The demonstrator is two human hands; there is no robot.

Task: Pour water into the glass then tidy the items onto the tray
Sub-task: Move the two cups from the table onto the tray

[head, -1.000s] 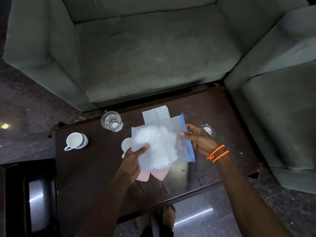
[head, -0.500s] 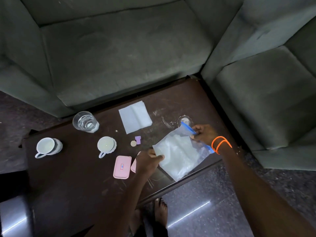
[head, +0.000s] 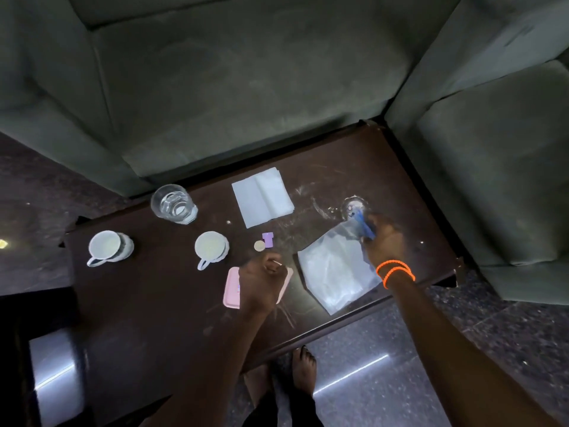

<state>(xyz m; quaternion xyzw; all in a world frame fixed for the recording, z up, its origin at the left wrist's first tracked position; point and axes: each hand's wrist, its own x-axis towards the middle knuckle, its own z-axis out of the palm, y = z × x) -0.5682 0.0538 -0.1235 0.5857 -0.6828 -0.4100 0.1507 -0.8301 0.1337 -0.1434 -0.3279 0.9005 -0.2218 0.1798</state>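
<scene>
A clear glass [head: 174, 204] holding water stands at the back left of the dark table [head: 147, 309]. A clear zip bag [head: 334, 272] with a blue seal lies flat at the table's front right. My right hand [head: 381, 241] is shut on the bag's blue seal at its far corner. My left hand [head: 264, 280] hovers with curled fingers over two pink cases [head: 231, 288], apart from the bag, with nothing seen in it. Two white cups [head: 107, 246] [head: 211, 248] sit left of centre.
A folded white napkin [head: 261, 197] lies at the back. A purple piece [head: 268, 239] and a round coin-like disc [head: 259, 245] sit mid-table. A small clear object [head: 354, 206] is beside my right hand. Green sofas [head: 246, 87] flank the table. A shiny metal surface [head: 55, 380] is lower left.
The bag went from held up over the table's middle to lying flat at the front right. My left hand has let go of it and moved back over the pink cases.
</scene>
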